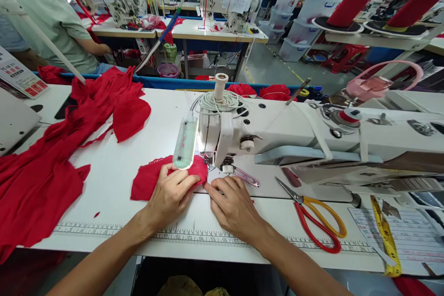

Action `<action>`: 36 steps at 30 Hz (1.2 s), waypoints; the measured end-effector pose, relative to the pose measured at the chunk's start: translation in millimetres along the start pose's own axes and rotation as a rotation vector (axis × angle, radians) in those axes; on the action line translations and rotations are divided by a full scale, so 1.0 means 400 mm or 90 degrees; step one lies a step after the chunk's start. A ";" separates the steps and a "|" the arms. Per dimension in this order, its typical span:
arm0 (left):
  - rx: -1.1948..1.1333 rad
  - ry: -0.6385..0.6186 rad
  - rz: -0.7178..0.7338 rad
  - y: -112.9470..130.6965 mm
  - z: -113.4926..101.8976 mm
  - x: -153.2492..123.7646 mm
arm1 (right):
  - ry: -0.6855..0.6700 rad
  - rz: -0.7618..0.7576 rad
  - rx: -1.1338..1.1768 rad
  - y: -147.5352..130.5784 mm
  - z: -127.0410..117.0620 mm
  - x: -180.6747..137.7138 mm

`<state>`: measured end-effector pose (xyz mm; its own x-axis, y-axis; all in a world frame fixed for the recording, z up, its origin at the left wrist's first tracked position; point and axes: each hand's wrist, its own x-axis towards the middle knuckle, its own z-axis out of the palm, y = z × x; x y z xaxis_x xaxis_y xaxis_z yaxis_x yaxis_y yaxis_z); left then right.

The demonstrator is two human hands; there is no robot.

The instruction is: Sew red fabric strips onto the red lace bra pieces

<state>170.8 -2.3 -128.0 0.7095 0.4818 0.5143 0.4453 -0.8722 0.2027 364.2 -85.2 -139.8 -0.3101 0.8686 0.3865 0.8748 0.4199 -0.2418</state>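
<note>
Cloth (147, 181), red, left hand (170, 190) on top, right hand (231, 204) at its edge, sewing machine (274, 130) beside it, each grip unclear.

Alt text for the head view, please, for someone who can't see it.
The left hand rests on a red fabric piece at a sewing machine; the right hand touches the fabric's edge. Scissors lie to the right, a red fabric heap to the left.

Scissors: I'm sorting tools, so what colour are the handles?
One handle is red, the other handle yellow-orange, best seen in the head view.
</note>
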 end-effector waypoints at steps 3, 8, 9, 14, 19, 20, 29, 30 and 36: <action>0.011 -0.006 0.024 -0.002 0.003 0.000 | -0.009 -0.008 0.006 -0.001 0.004 -0.002; 0.007 -0.031 0.027 -0.001 0.010 -0.003 | -0.012 -0.014 0.012 -0.002 0.008 -0.003; 0.005 -0.029 0.025 -0.001 0.011 -0.003 | -0.011 -0.015 0.010 -0.003 0.008 -0.003; -0.041 -0.036 -0.008 0.000 0.010 0.002 | -0.001 -0.025 -0.013 -0.005 0.005 -0.001; -0.068 -0.038 -0.027 0.003 0.009 0.005 | 0.004 -0.031 -0.019 -0.003 0.008 -0.002; -0.069 -0.039 -0.028 0.003 0.009 0.005 | 0.001 -0.031 -0.019 -0.002 0.009 -0.002; -0.063 -0.057 -0.003 -0.001 0.014 0.006 | 0.004 -0.039 -0.030 0.001 0.010 -0.002; -0.055 -0.057 0.001 -0.001 0.013 0.008 | 0.004 -0.038 -0.031 0.002 0.011 -0.002; 0.053 -0.044 0.076 0.011 0.007 0.024 | 0.006 -0.036 -0.019 0.004 0.012 -0.003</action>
<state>181.1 -1.2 -124.5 0.7946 0.3820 0.4719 0.3974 -0.9149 0.0715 364.0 -84.3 -145.0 -0.3560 0.8413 0.4069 0.8666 0.4601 -0.1932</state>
